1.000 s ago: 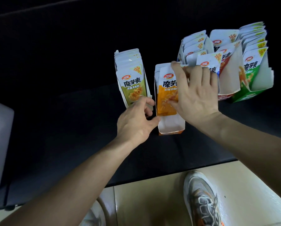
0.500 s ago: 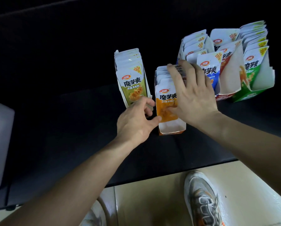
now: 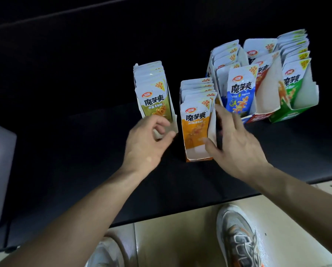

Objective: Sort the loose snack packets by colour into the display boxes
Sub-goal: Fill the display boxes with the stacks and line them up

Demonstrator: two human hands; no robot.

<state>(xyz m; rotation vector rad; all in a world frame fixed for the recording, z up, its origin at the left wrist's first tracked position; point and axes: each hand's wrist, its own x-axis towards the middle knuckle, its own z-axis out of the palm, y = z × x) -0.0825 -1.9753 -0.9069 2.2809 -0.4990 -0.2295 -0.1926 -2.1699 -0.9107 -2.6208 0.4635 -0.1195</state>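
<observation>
Head view: orange box (image 3: 197, 154) stands on dark surface (image 3: 64, 155), packed with upright orange packets (image 3: 195, 128); olive box (image 3: 172, 112) just to its left, also full; blue packets (image 3: 240, 93), red box (image 3: 257, 118) and green box (image 3: 284, 115) grouped behind to the right. Right grip (image 3: 236, 143) spread, fingers nearly straight; thumb on orange box front, fingers along outside of its right wall. Left grip (image 3: 147, 145) loosely curled at olive box front corner; cannot tell whether it holds anything.
</observation>
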